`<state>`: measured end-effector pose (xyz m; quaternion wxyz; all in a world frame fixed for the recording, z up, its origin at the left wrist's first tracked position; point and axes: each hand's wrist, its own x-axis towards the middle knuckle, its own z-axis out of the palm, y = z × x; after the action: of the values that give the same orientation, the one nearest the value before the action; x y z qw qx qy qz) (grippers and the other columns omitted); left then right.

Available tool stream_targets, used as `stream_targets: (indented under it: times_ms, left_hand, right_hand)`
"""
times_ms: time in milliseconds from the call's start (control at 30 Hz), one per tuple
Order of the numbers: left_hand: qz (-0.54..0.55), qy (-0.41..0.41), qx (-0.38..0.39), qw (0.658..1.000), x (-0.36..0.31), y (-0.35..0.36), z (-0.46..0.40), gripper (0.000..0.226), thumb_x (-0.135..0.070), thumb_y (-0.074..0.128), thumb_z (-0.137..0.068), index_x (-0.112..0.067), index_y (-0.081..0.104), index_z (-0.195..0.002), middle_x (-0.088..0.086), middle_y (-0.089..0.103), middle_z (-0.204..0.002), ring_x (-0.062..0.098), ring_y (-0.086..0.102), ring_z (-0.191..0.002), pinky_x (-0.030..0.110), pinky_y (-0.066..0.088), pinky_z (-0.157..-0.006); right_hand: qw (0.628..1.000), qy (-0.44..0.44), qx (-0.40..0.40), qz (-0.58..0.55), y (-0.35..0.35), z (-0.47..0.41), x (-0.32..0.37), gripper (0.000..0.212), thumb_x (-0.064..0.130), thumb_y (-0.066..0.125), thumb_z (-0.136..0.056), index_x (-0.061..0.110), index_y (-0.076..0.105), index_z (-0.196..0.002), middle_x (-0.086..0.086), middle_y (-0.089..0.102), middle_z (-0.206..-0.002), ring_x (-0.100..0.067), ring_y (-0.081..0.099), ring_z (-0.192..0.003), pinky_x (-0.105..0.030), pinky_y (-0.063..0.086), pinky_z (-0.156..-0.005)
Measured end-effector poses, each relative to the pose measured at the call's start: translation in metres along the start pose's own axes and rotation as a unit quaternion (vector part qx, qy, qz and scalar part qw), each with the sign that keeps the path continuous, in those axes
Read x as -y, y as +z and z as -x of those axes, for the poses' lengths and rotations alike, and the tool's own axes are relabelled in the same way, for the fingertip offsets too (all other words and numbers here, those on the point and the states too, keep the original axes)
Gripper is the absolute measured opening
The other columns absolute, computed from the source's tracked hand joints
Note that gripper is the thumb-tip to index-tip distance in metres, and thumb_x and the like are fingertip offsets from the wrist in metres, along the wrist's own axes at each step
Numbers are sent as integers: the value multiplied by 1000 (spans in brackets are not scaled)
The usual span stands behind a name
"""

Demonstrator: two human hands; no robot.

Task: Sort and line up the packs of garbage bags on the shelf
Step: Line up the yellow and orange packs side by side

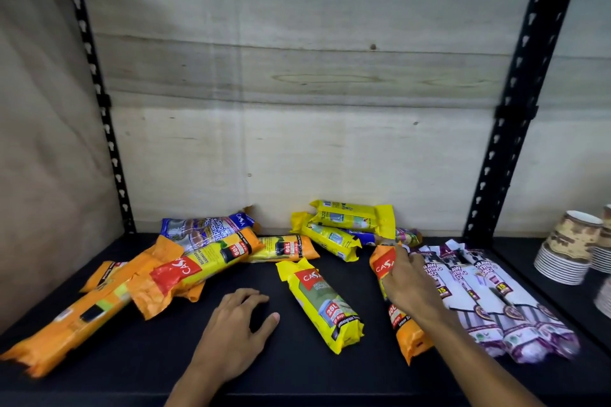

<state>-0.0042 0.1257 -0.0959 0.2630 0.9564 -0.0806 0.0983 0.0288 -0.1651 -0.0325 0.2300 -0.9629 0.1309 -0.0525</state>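
On the black shelf lie loose packs of garbage bags. My right hand grips an orange pack that lies lengthwise beside three white-and-purple drawstring packs lined up at the right. My left hand rests flat on the shelf, fingers apart, holding nothing. A yellow 25L pack lies between my hands. Several orange packs are heaped at the left with a blue pack behind them. At the back middle lie two yellow packs over a blue one.
Black slotted uprights frame the bay, with a plywood back wall. Stacks of paper cups stand on the neighbouring shelf at the right. One more orange pack lies behind the yellow 25L pack.
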Motion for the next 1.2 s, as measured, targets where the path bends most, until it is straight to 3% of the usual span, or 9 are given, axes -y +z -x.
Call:
stream_targets:
  times_ms: [100, 200, 367, 467, 567, 733, 900, 1067, 1200]
  left_hand:
    - [-7, 6, -5, 1000, 1, 2, -1, 65, -74, 36, -81, -35, 53, -130, -20, 43, -135, 3, 35, -129, 25, 32, -110]
    - [-5, 6, -12, 1000, 3, 2, -1, 51, -62, 46, -87, -34, 53, -130, -19, 44, -135, 3, 35, -129, 26, 32, -110]
    - [4, 6, -8, 1000, 3, 2, 0, 81, -83, 24, -71, -36, 53, -130, -22, 43, -133, 2, 35, -128, 27, 34, -109]
    - [3, 7, -15, 1000, 4, 4, -1, 56, -68, 43, -85, -35, 53, -130, -20, 43, -135, 2, 35, -128, 27, 34, -109]
    - [1, 9, -19, 1000, 4, 4, -1, 52, -64, 46, -87, -35, 53, -130, -20, 43, -135, 2, 35, -128, 27, 34, -109]
    - [11, 14, -21, 1000, 0, 1, 0, 82, -83, 22, -70, -36, 54, -128, -23, 43, -132, 0, 35, -127, 25, 34, -108]
    - [4, 13, -29, 999, 0, 3, 1, 50, -61, 47, -88, -34, 54, -130, -20, 44, -135, 1, 34, -129, 25, 32, -110]
    - [17, 23, -49, 998, -1, 0, 0, 44, -57, 49, -89, -33, 58, -125, -21, 48, -129, 1, 38, -126, 22, 34, -105]
    - [60, 36, -122, 990, -3, -14, 7, 24, -47, 56, -90, -36, 66, -109, -25, 59, -110, -3, 50, -110, 27, 48, -94]
  right_hand:
    - [999, -16, -8, 36, 3, 2, 2, 53, 36, 43, -99, 13, 31, -145, -20, 34, -138, -42, 57, -111, -42, 47, -86]
    - [996, -24, -13, 86, 6, 2, 1, 65, 53, 51, -93, 13, 34, -142, -19, 34, -140, -41, 46, -124, -43, 44, -96]
    - [987, -46, -38, 147, 11, -4, -3, 66, 46, 52, -94, 8, 33, -145, -18, 36, -143, -38, 38, -131, -40, 38, -104]
    - [982, -50, -55, 174, 13, -8, -5, 61, 45, 48, -95, 9, 37, -143, -18, 42, -141, -36, 40, -127, -39, 39, -102]
    - [975, -52, -74, 202, 15, -8, -9, 56, 45, 45, -95, 13, 41, -142, -18, 48, -137, -35, 43, -122, -39, 40, -98]
    - [966, -135, -93, 200, 16, -15, -10, 54, 38, 42, -99, 15, 38, -147, -12, 40, -150, -31, 37, -135, -40, 36, -107]
    - [978, -161, -12, 136, 26, -24, -15, 54, 38, 30, -104, 9, 31, -151, -10, 27, -159, -24, 19, -148, -34, 13, -120]
    - [983, -144, 10, 116, 30, -25, -21, 57, 37, 29, -105, 11, 21, -155, -9, 16, -163, -23, 11, -151, -33, 11, -120]
    - [983, -145, 2, 110, 33, -24, -21, 58, 37, 31, -104, 11, 21, -155, -9, 17, -163, -23, 12, -151, -33, 12, -120]
